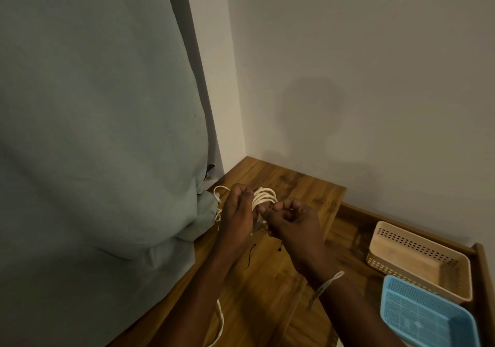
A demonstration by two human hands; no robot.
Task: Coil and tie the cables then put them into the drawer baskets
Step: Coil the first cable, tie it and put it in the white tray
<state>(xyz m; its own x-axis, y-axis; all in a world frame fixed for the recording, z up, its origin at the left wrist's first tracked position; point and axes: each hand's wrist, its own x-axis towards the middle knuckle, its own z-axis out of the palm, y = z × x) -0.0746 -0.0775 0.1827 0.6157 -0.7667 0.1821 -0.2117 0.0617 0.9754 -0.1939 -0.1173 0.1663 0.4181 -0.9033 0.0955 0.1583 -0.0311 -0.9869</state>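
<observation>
A white cable [263,198] is wound into several loops above the wooden tabletop [302,191]. My left hand [238,212] grips the coil from the left, fingers curled round it. My right hand [289,219] is close against the coil's right side, fingers curled, pinching something small and dark near the loops; a thin dark tie [250,253] dangles below the hands. A loose end of the cable [218,195] sticks out to the left, and another stretch of cable [221,322] hangs down under my left forearm.
A beige perforated basket [420,258] and a blue perforated basket [426,317] sit in the open drawer [484,271] at the lower right. A grey-green curtain [93,132] hangs on the left and drapes onto the tabletop. A white wall stands behind.
</observation>
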